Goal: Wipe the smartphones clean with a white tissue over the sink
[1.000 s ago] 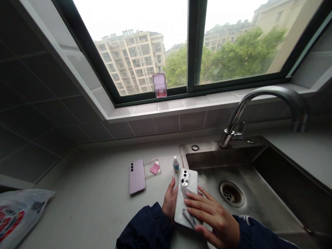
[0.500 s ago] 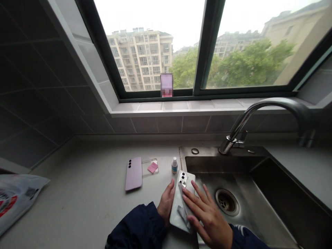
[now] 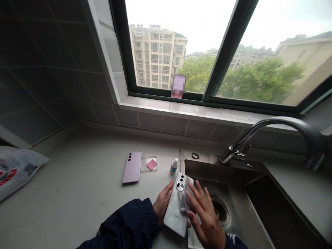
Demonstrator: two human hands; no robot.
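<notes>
White phone (image 3: pixel 174 213) sits at bottom centre, its edge clasped by the left hand (image 3: pixel 163 202), while the spread right hand (image 3: pixel 204 216) lies just beside a grey cloth (image 3: pixel 183 195) on its back, over the steel sink (image 3: pixel 207 169). A lilac phone (image 3: pixel 131 167) and clear case (image 3: pixel 149 163) lie on the table (image 3: pixel 77 186).

On the back of the white phone (image 3: pixel 176 204), small grey letters (image 3: pixel 176 215) stood near the middle, and they seemed to read "oppo". The plastic bag (image 3: pixel 18 171) at the far left carried red printing and one small QR code (image 3: pixel 30 168), but its words were too blurred for reading. The label of the small bottle (image 3: pixel 174 166) was also too small, so no text could be read there.
</notes>
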